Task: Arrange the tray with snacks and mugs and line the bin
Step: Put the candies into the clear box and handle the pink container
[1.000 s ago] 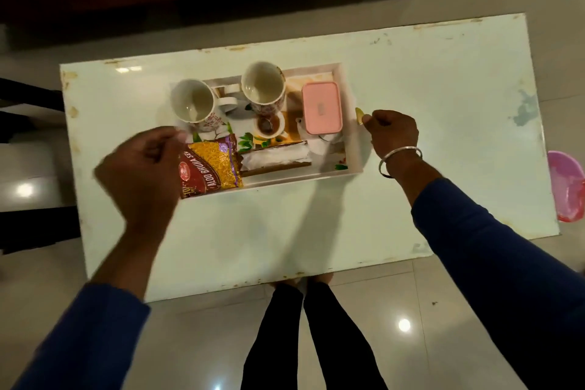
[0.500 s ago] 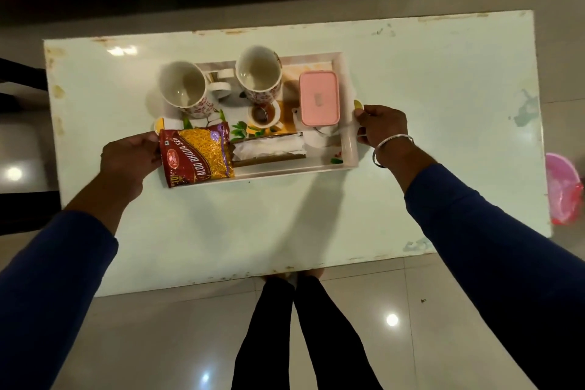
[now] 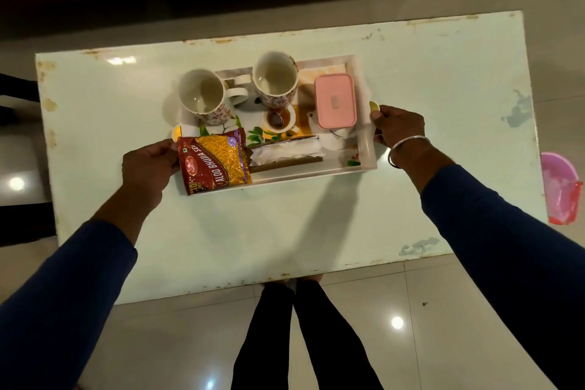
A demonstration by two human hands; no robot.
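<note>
With the left hand (image 3: 148, 168) and right hand (image 3: 397, 127) each gripping an end of the tray (image 3: 364, 165), any tilt could topple the mugs (image 3: 275, 79) or slide the overhanging snack packet (image 3: 215, 163) off.

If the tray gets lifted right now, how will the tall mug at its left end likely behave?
The mug looks apt to tip: it is tall, seems empty so probably light, and appears to overhang the left end of the tray. It looks ceramic, so a fall could break it. Both hands, left and right, grip the ends, so a level lift should help.
</note>
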